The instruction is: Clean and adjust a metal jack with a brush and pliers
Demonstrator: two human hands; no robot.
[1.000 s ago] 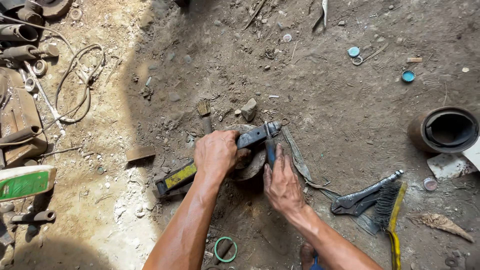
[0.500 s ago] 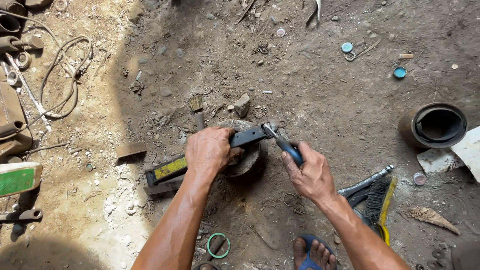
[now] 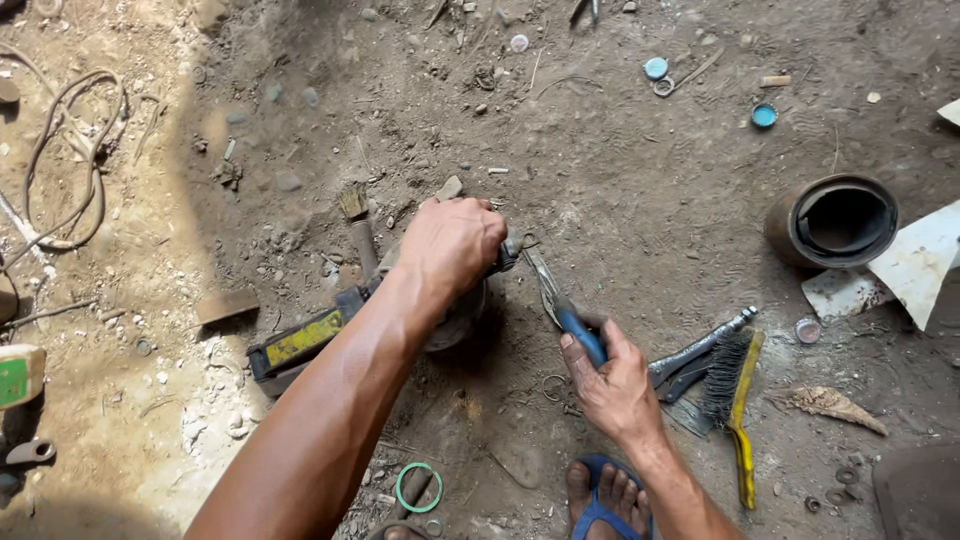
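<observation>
A black-and-yellow tool on the dirt floor is gripped at its upper end by the closed left hand. Blue-handled pliers are clasped in the right hand, tips touching the tool's end.

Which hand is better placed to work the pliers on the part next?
Probably the right hand: it already grips the blue-handled pliers, their tips pointing at the round metal part. The left hand lies over that part and the black and yellow tool.
</observation>
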